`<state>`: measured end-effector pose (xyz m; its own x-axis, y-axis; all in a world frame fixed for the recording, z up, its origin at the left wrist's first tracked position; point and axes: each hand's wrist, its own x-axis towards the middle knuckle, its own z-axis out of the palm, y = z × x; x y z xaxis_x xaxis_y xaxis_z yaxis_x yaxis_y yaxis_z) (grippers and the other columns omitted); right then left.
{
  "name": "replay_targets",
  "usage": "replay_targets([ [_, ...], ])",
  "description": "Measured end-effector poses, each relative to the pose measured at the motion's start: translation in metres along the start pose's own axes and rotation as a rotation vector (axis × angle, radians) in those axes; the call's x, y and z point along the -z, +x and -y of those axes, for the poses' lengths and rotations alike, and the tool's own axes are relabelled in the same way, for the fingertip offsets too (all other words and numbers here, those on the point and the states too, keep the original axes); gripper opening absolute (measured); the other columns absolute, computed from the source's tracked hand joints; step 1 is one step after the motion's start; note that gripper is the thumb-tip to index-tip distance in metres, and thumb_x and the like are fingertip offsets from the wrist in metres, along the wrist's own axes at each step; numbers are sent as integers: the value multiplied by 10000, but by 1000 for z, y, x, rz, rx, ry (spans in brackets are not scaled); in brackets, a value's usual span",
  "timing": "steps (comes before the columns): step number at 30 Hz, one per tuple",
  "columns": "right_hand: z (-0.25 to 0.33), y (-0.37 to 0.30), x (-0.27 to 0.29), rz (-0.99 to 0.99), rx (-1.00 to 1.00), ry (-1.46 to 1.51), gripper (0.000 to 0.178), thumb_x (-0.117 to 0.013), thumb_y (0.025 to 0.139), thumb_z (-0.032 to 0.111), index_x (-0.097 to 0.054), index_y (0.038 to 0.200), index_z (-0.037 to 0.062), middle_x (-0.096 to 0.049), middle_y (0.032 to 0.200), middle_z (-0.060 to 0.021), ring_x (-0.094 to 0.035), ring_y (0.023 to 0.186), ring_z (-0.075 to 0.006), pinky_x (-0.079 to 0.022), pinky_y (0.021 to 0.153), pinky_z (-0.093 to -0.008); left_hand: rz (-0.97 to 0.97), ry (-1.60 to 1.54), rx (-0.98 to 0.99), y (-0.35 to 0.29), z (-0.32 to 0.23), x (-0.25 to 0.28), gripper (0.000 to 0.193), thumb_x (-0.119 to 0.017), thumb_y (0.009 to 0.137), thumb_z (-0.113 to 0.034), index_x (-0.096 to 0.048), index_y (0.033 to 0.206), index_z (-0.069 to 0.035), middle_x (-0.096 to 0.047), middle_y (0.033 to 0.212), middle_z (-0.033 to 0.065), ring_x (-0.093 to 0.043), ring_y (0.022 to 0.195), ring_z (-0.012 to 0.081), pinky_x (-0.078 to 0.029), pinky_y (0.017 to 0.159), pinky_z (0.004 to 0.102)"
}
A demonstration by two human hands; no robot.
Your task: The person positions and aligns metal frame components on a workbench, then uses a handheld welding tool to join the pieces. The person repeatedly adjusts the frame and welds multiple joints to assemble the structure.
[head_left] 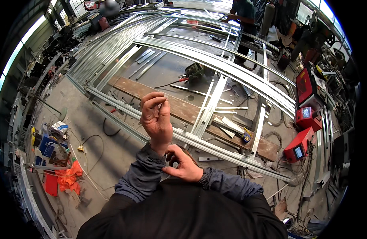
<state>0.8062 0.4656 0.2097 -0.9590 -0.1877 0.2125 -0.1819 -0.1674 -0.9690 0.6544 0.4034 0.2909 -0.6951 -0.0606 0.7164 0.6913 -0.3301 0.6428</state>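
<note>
My left hand (156,121) is raised in front of me, its fingers curled over and meeting the thumb tip. Nothing shows between them. Below its wrist, my right hand (184,165) reaches across and grips the elastic cuff (152,154) of the blue-grey left sleeve (139,177) with thumb and fingers. Past my hands lies a large frame of shiny metal profiles (231,71). A long brown wooden plank (177,107) runs beneath its members.
Red machines with displays (298,152) and cables stand at the right. A blue tape measure (246,137) lies near metal offcuts (231,126). Another person (245,16) works at the far side. Orange plastic (70,177) and boxes (50,149) sit at the left; loose cables cross the floor.
</note>
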Motion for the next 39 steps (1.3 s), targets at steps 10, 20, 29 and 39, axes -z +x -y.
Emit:
replay_targets([
  [10, -10, -6, -3, -113, 22, 182, 684, -864, 945, 103, -490, 1518, 69, -524, 1450, -63, -593, 1164, -191, -528, 910, -302, 117, 116, -73, -10, 11, 12, 171, -636, 1056, 64, -669, 1191, -35, -605, 1294, 72, -607, 1010, 78, -537, 897, 242],
  [20, -14, 17, -22, 120, 1, 142, 643, -851, 961, 135, -512, 1503, 67, -579, 1369, -68, -606, 1077, -152, -523, 885, -296, -104, 78, -41, 1, 8, 59, 153, -608, 1042, 65, -672, 1160, -8, -651, 1260, 99, -664, 996, 129, -578, 922, 289],
  [29, -35, 84, -55, 366, 91, -49, 546, -838, 969, 174, -589, 1438, 49, -561, 1355, -84, -594, 1101, -218, -525, 940, -343, -192, 125, -44, 41, 25, 125, 113, -610, 1032, 36, -664, 1119, -12, -678, 1163, 103, -653, 948, 155, -549, 873, 314],
  [39, -109, 248, -136, 287, -162, -1, 702, -838, 951, 181, -498, 1559, 90, -571, 1375, -87, -617, 897, -179, -548, 775, -328, -180, 111, -15, 133, 116, 278, 114, -590, 1028, 48, -649, 1116, 6, -684, 1171, 135, -656, 931, 175, -561, 882, 324],
])
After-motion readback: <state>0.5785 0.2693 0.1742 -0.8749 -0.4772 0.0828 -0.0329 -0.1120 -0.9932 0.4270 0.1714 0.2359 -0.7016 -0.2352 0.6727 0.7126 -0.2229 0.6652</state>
